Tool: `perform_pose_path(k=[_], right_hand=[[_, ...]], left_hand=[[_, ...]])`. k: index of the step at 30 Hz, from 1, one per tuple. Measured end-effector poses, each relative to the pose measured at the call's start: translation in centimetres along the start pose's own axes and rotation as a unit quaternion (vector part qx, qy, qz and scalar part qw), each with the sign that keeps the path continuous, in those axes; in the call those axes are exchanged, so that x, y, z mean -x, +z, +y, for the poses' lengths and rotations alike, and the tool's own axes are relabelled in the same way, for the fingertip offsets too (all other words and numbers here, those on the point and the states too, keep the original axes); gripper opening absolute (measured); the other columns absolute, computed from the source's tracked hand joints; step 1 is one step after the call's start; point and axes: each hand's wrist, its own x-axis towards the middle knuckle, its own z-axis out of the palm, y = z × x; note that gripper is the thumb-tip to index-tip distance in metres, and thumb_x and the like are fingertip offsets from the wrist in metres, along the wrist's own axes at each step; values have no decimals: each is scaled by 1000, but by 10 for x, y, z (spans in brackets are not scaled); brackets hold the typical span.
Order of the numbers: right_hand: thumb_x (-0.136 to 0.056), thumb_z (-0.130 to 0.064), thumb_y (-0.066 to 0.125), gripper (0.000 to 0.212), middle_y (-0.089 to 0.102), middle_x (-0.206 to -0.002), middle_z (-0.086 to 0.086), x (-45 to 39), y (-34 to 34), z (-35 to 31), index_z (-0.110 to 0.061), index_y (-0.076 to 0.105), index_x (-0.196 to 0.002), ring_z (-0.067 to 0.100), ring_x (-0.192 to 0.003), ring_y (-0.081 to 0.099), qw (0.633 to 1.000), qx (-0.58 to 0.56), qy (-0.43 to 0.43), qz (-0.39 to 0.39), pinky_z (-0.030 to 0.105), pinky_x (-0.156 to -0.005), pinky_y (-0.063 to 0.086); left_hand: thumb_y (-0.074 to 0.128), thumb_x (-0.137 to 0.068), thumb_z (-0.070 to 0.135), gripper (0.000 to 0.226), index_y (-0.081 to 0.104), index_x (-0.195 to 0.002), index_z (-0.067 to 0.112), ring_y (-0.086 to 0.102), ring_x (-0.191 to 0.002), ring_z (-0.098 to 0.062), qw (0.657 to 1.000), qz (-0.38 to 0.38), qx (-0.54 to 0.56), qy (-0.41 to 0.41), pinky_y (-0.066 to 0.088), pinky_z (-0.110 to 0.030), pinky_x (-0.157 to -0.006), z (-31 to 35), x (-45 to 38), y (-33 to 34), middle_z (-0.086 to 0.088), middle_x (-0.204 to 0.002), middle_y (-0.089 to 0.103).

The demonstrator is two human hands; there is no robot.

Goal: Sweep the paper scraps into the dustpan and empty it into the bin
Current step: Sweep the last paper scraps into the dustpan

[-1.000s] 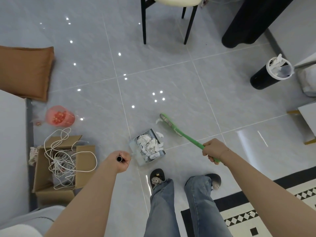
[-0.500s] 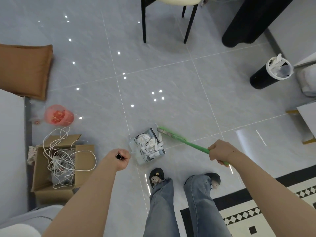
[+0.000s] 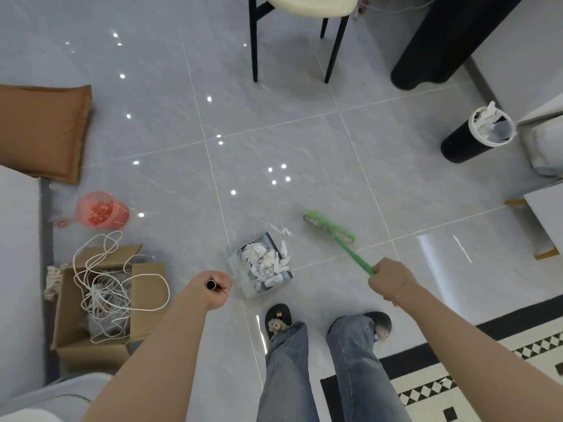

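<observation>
A pale dustpan stands on the grey floor in front of my feet, heaped with white paper scraps. My left hand is shut on the top of its upright handle. A few loose scraps lie on the tile just beyond the pan's mouth. My right hand is shut on the green broom's handle; the broom head is to the right of those scraps and slightly blurred. The black bin, white-rimmed with paper inside, stands at the far right.
An open cardboard box with tangled white cord sits to my left, a red plastic bag behind it. A brown cushion lies far left. Chair legs and a black column stand ahead. A patterned rug lies at bottom right.
The broom head swung from against the dustpan's mouth out to the right, away from it. A few scraps now lie on the floor beyond the pan. My left hand stayed on the handle.
</observation>
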Motion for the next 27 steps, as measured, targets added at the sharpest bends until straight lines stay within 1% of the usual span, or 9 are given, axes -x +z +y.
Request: perform_pose_path(k=[4, 9, 11, 13, 15, 16, 18, 21, 27], right_hand=[[-83, -9, 45, 39, 61, -89, 8, -18, -15, -10, -8, 59, -119, 23, -71, 57, 999, 16, -7, 29, 27, -55, 47], [-90, -11, 47, 30, 53, -90, 5, -29, -5, -45, -6, 55, -119, 22, -76, 55, 996, 70, -48, 12, 27, -59, 44], [-91, -11, 46, 20, 51, -82, 5, -25, 1, -55, -5, 52, -110, 20, -67, 55, 994, 86, -64, -22, 27, -56, 46], [-88, -8, 46, 6, 49, -70, 6, -21, -2, -58, -5, 48, -94, 17, -51, 52, 992, 88, -67, -63, 25, -44, 42], [-82, -4, 52, 2, 52, -62, 10, -22, -17, -52, -3, 51, -84, 19, -44, 48, 992, 78, -48, -84, 22, -40, 38], [-78, -4, 55, 5, 54, -60, 12, -22, -27, -47, -1, 55, -82, 20, -42, 47, 993, 61, -35, -92, 21, -40, 37], [-76, -4, 59, 20, 55, -59, 15, -24, -44, -30, 1, 63, -95, 21, -40, 44, 994, 23, -16, -104, 21, -40, 35], [-76, -4, 59, 39, 55, -58, 15, -22, -64, -5, 2, 64, -115, 21, -40, 43, 996, 5, -12, -88, 20, -38, 34], [-81, -1, 55, 27, 57, -63, 16, -35, -51, -8, 7, 64, -105, 23, -44, 49, 999, -38, 9, -30, 24, -42, 39]], left_hand=[[23, -62, -14, 30, 23, -59, 16, 29, -19, -12, 1000, 5, -9, 1, 25, -8, -27, 1, 0, 1, -1, -30, 26], [23, -63, -13, 30, 24, -59, 17, 29, -20, -13, 1000, 16, -6, 0, 26, -9, -27, 3, -3, -3, -2, -32, 26], [24, -63, -12, 28, 27, -57, 15, 30, -20, -13, 1000, 18, -8, -2, 26, -9, -28, 4, -2, -4, -2, -32, 27], [25, -63, -13, 28, 39, -48, 7, 29, -20, -13, 1000, 11, -14, -2, 26, -9, -28, 3, 1, -3, -2, -32, 26], [24, -60, -13, 29, 42, -41, -1, 27, -20, -12, 1000, 7, -14, 1, 25, -10, -27, 0, 4, -2, -1, -32, 25], [24, -59, -14, 27, 40, -44, 1, 27, -20, -12, 1000, 9, -8, 5, 25, -10, -27, -2, 6, -1, -1, -32, 24], [23, -58, -14, 28, 32, -55, 12, 27, -19, -13, 1000, 22, -1, 15, 26, -9, -27, -3, 4, 0, -1, -31, 25], [21, -57, -13, 33, 23, -61, 20, 28, -19, -12, 1000, 18, -9, 15, 26, -9, -28, -4, 0, -1, -1, -30, 26], [20, -57, -13, 29, 22, -60, 16, 29, -19, -12, 1000, 6, -16, 18, 26, -8, -28, -4, -1, 1, -2, -30, 26]])
